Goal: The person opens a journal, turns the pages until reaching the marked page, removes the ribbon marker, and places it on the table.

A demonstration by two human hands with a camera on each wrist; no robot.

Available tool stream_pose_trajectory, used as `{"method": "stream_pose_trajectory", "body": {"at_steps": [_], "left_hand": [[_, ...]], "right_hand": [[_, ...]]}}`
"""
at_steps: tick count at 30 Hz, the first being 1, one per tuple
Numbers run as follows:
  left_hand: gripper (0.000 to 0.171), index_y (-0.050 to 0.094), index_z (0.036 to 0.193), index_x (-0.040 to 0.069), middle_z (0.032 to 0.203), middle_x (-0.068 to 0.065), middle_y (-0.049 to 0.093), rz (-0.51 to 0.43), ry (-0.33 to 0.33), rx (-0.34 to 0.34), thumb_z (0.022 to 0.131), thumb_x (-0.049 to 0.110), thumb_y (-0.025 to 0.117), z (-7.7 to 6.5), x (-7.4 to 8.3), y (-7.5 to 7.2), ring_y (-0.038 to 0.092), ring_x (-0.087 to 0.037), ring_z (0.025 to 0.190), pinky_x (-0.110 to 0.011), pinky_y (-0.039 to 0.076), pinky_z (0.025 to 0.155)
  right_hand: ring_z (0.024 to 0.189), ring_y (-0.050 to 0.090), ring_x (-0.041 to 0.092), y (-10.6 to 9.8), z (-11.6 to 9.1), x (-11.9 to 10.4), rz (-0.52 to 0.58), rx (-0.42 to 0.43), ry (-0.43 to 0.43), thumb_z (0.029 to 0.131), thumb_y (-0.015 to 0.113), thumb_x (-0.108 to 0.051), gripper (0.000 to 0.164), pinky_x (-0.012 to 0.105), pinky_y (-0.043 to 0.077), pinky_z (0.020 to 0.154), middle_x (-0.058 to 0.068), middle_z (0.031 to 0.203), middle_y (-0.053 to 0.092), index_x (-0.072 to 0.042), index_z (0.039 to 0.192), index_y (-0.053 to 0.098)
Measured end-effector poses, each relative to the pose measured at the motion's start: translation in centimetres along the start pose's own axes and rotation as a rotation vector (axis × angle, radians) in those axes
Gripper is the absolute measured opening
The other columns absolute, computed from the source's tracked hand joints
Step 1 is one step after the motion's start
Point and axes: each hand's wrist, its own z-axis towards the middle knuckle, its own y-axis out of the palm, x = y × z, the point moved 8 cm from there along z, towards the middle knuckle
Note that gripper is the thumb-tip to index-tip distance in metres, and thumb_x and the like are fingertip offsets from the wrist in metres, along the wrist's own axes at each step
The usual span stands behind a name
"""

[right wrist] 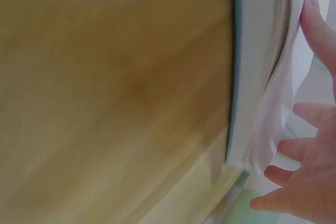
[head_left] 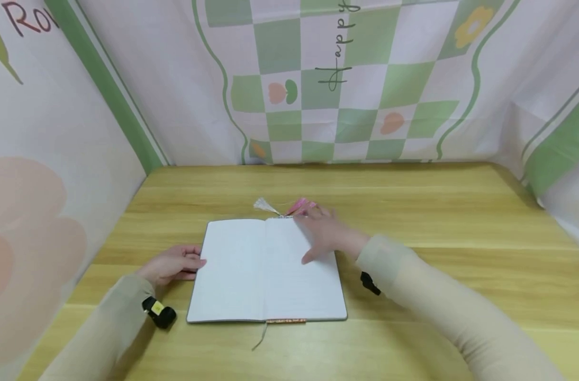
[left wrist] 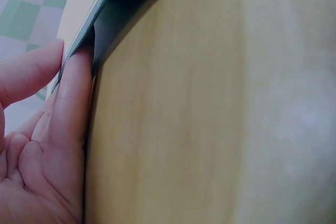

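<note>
An open notebook [head_left: 229, 280] with blank white pages and a dark cover lies on the table. My left hand [head_left: 172, 263] pinches its left edge, thumb on the page; in the left wrist view a finger [left wrist: 71, 103] reaches under the cover. Spread over the upper right page is my right hand [head_left: 325, 233], its thumb [right wrist: 310, 17] on the paper and its other fingers extended toward the top edge. There, a white tassel [head_left: 264, 205] and a pink tassel [head_left: 301, 205] stick out past the notebook. The right page's corner curls in the right wrist view.
An orange patterned strip [head_left: 286, 320] and a grey ribbon [head_left: 261, 338] show at the notebook's bottom edge. The wooden table [head_left: 437, 211] extends around it. A checkered curtain [head_left: 365, 79] hangs behind the table's far edge, with more cloth at both sides.
</note>
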Motion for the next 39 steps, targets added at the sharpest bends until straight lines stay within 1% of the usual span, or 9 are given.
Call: {"method": "stream_pose_trajectory", "body": {"at_steps": [3,8,14,18,22,24,27,32,39], "left_hand": [[0.013,0.049,0.100,0.006,0.080,0.007,0.059,-0.004,0.001,0.002,0.092,0.006,0.059,0.0,-0.1,0.0,0.055,-0.004,0.073,-0.019,0.053,0.065],[0.013,0.050,0.101,0.005,0.081,0.007,0.059,-0.001,0.004,0.006,0.092,0.006,0.059,-0.1,-0.1,0.0,0.056,-0.004,0.073,-0.018,0.052,0.065],[0.016,0.050,0.104,0.003,0.082,0.006,0.060,0.004,0.001,0.006,0.092,0.006,0.060,0.0,-0.2,0.2,0.056,-0.004,0.073,-0.019,0.053,0.065],[0.018,0.049,0.105,0.003,0.082,0.006,0.060,0.002,-0.007,0.020,0.092,0.006,0.060,0.0,-0.2,0.1,0.056,-0.004,0.074,-0.019,0.053,0.066],[0.020,0.048,0.106,0.003,0.083,0.006,0.060,0.003,-0.016,0.036,0.091,0.006,0.060,-0.1,-0.3,0.0,0.056,-0.004,0.074,-0.019,0.053,0.066],[0.022,0.048,0.108,0.002,0.084,0.006,0.060,0.006,-0.015,0.036,0.091,0.006,0.060,0.0,-0.3,0.1,0.057,-0.005,0.074,-0.019,0.053,0.066],[0.025,0.047,0.111,0.000,0.085,0.005,0.060,0.003,-0.014,0.040,0.091,0.007,0.061,0.0,-0.3,0.0,0.057,-0.005,0.075,-0.019,0.053,0.067],[0.028,0.047,0.113,-0.001,0.084,0.005,0.058,0.011,-0.015,0.042,0.091,0.007,0.061,-0.1,-0.2,0.0,0.056,-0.005,0.075,-0.019,0.053,0.067],[0.024,0.047,0.110,0.001,0.083,0.006,0.060,0.014,-0.019,0.039,0.092,0.007,0.060,-0.1,-0.3,-0.1,0.056,-0.005,0.075,-0.019,0.053,0.067]], "right_hand": [[0.136,0.013,0.054,-0.4,0.1,1.1,0.030,0.032,0.011,0.064,0.082,-0.051,0.111,0.069,0.011,0.108,0.024,0.154,0.016,-0.008,0.149,0.025],[0.136,0.012,0.053,-0.3,0.1,2.1,0.089,0.016,0.037,0.064,0.082,-0.052,0.113,0.067,0.007,0.110,0.024,0.154,0.016,-0.010,0.150,0.022],[0.137,0.012,0.053,-0.3,-0.2,2.1,0.074,0.025,0.045,0.064,0.081,-0.053,0.112,0.065,0.007,0.111,0.022,0.154,0.018,-0.012,0.150,0.023],[0.137,0.017,0.049,-0.7,-0.6,1.4,0.019,0.087,0.033,0.063,0.082,-0.051,0.104,0.062,0.010,0.113,0.022,0.151,0.026,-0.011,0.146,0.033],[0.134,0.029,0.042,-1.2,-1.1,0.0,-0.048,0.190,-0.040,0.064,0.084,-0.045,0.089,0.056,0.019,0.113,0.019,0.143,0.042,-0.006,0.136,0.048],[0.131,0.037,0.039,-1.3,-1.5,-0.8,-0.054,0.222,-0.086,0.066,0.084,-0.038,0.080,0.052,0.025,0.112,0.018,0.137,0.048,-0.004,0.131,0.052],[0.125,0.045,0.037,-1.2,-2.2,-1.8,-0.003,0.209,-0.138,0.071,0.083,-0.021,0.067,0.049,0.035,0.107,0.018,0.132,0.053,-0.003,0.128,0.054],[0.122,0.049,0.035,-0.9,-3.5,-2.9,0.140,0.173,-0.220,0.076,0.067,0.009,0.057,0.046,0.043,0.100,0.018,0.131,0.053,0.000,0.130,0.052],[0.122,0.050,0.030,-0.9,-4.7,-3.7,0.244,0.195,-0.284,0.078,0.054,0.019,0.053,0.043,0.045,0.100,0.016,0.128,0.056,0.000,0.127,0.054]]}}
